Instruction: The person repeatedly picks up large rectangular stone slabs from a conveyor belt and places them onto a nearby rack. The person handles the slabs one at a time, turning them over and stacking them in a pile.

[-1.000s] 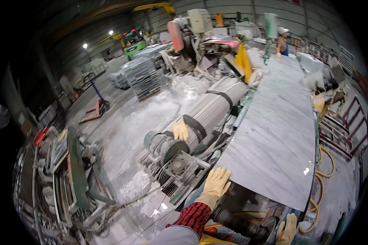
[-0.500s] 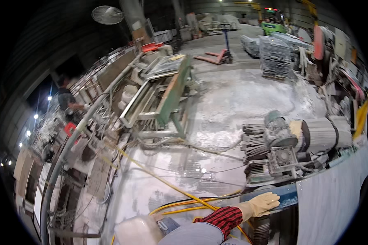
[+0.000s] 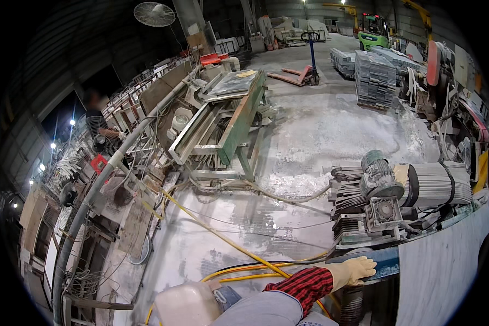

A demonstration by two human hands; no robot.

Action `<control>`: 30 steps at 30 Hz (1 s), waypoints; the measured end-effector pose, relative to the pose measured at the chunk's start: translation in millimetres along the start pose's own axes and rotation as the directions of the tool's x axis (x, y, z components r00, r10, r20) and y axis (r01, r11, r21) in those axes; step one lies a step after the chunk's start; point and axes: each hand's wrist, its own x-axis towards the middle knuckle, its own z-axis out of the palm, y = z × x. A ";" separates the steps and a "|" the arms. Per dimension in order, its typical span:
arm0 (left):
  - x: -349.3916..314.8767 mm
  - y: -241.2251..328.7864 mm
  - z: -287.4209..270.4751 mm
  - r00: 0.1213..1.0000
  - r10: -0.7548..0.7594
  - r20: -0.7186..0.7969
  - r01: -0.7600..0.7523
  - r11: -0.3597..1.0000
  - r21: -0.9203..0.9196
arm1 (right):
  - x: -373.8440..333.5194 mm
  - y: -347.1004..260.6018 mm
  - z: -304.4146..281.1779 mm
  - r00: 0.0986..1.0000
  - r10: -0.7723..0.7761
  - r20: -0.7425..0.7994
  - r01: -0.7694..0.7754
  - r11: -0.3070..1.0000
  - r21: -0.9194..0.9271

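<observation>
My left hand point(image 3: 354, 271) wears a pale yellow rubber glove, with a red-and-black plaid sleeve point(image 3: 305, 287) behind it. The arm reaches to the right across the bottom of the view. Palm down and fingers stretched out, the hand lies on a blue metal beam point(image 3: 387, 262) and grips nothing. Just right of the beam stands a pale grey-veined slab point(image 3: 440, 271). Beneath the hand is a ribbed flexible hose point(image 3: 351, 304). My right hand does not show.
Yellow hoses point(image 3: 231, 254) and cables cross the wet, dusty floor. A motor point(image 3: 383, 179) sits beside bundled strips at right. A green-framed bench point(image 3: 239, 136) stands left of centre, a pallet jack point(image 3: 304, 73) farther back. Beyond a grey pipe point(image 3: 95, 187) stands another person point(image 3: 99, 127).
The whole view has swung slightly left, so the surroundings sit farther right, and it is sharper. My left hand still lies flat on the blue beam.
</observation>
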 end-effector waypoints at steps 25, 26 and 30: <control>-5.0 -5.6 -5.9 0.999 0.028 0.047 -0.029 0.999 0.023 | -2.4 3.7 1.8 0.999 0.036 -0.007 -0.036 0.999 0.001; -6.2 -4.3 -7.4 0.997 -0.006 0.080 0.005 1.000 0.015 | -2.6 3.8 1.7 0.999 0.037 -0.008 -0.037 0.999 -0.001; -8.2 0.1 -13.3 0.996 0.001 0.084 -0.001 1.000 0.001 | -3.4 3.7 2.0 0.999 0.040 -0.012 -0.040 0.999 -0.002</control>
